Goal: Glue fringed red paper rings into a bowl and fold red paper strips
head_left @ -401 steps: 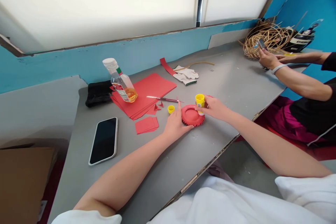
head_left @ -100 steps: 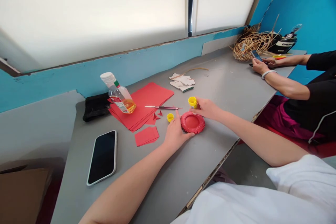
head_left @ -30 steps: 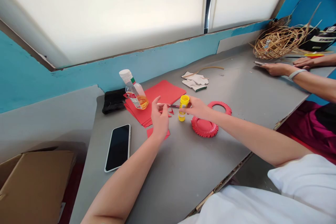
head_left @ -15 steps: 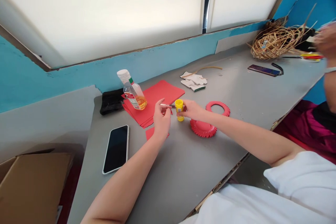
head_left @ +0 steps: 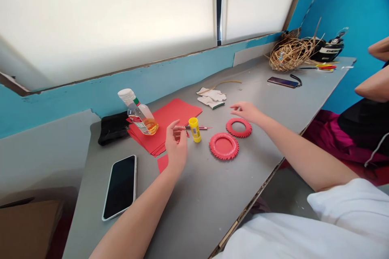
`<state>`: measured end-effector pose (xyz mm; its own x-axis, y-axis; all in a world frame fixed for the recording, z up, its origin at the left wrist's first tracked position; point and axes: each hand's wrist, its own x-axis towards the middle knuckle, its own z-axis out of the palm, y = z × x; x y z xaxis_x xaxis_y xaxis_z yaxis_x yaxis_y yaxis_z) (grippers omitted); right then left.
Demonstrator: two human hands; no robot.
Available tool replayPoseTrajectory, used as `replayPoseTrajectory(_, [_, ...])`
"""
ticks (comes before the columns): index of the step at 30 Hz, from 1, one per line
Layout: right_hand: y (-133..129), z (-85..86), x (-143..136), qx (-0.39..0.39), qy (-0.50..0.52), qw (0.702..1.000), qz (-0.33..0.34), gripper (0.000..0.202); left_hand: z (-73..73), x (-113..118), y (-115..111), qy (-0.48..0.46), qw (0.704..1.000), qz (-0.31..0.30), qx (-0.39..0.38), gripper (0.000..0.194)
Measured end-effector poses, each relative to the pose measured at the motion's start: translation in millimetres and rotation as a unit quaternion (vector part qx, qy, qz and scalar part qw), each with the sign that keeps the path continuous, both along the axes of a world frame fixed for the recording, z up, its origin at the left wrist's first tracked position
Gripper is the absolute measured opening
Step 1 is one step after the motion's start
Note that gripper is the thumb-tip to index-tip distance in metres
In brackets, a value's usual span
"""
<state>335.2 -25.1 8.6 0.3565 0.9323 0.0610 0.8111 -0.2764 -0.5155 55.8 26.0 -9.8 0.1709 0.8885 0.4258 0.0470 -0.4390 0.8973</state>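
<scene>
My left hand (head_left: 176, 145) is over the table with its fingers curved and apart, and nothing shows in it. Just to its right a yellow glue stick (head_left: 195, 131) stands upright. Behind the glue stick lies a slim dark pen or pencil (head_left: 203, 128), partly hidden. My right hand (head_left: 246, 112), fingers apart and holding nothing visible, hovers by a flat red paper ring (head_left: 246, 130) with a toothed edge. Nearer to me is a second red toothed paper piece (head_left: 224, 156), with a raised, shiny ring. Red paper sheets (head_left: 182, 109) lie beyond my left hand.
A clear bottle (head_left: 142, 119) with amber liquid stands on the sheets. A phone (head_left: 120, 188) and a black pouch (head_left: 113, 128) lie left. White gloves (head_left: 212, 97), another phone (head_left: 282, 82) and a woven bundle (head_left: 291, 54) are farther back. Another person's arm (head_left: 373, 83) is at right.
My right hand has let go of the glue stick and moved right, toward the flat red ring. Both red toothed pieces now show more fully. The view has shifted right.
</scene>
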Motion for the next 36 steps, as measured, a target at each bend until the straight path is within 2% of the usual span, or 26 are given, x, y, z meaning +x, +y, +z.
replayPoseTrajectory(3, [-15.0,-18.0,36.3,-0.045,-0.018,0.997,-0.054,0.026,1.3,-0.8,-9.3,-0.019,0.996,-0.013,0.087,0.025])
replayPoseTrajectory(6, [-19.7,-35.2,42.4,-0.062,0.0,0.995,-0.076,0.016,-1.1,-0.8,-16.1,-0.005,0.986,-0.046,0.161,0.022])
replayPoseTrajectory(8, [-20.3,-38.0,40.5,-0.061,0.031,0.994,-0.088,0.017,-2.7,-0.4,-18.6,0.015,0.98,-0.058,0.191,0.022])
replayPoseTrajectory(10, [-22.7,-33.4,41.0,-0.061,0.082,0.99,-0.096,0.022,-3.7,0.1,-19.9,0.043,0.978,-0.064,0.195,0.021])
replayPoseTrajectory(16, [-44.5,-10.2,46.6,-0.012,0.252,0.964,-0.09,0.029,-5.9,3.4,-20.7,0.122,0.984,-0.105,0.083,0.019])
replayPoseTrajectory(19, [-51.0,-8.8,26.8,0.006,0.331,0.941,-0.064,0.031,-9.0,6.5,-19.9,0.134,0.979,-0.137,-0.066,0.019])
replayPoseTrajectory(22, [-50.3,-12.4,-4.9,0.005,0.462,0.887,-0.023,0.032,-10.1,11.7,-19.8,0.114,0.963,-0.159,-0.188,0.026])
replayPoseTrajectory(24, [-48.1,-15.1,-23.1,0.006,0.498,0.867,-0.021,0.031,-7.9,16.5,-20.5,0.102,0.958,-0.161,-0.213,0.028])
replayPoseTrajectory(27, [-45.7,-17.2,-37.5,0.014,0.508,0.861,-0.03,0.031,-1.6,24.6,-21.5,0.085,0.951,-0.17,-0.245,0.027])
replayPoseTrajectory(31, [-46.4,-17.7,-38.4,0.013,0.505,0.862,-0.035,0.029,1.9,31.4,-21.6,0.072,0.948,-0.164,-0.262,0.027])
replayPoseTrajectory(36, [-49.0,-26.0,-34.7,0.01,0.514,0.856,-0.046,0.029,-7.0,33.2,-22.1,0.062,0.946,-0.151,-0.281,0.026])
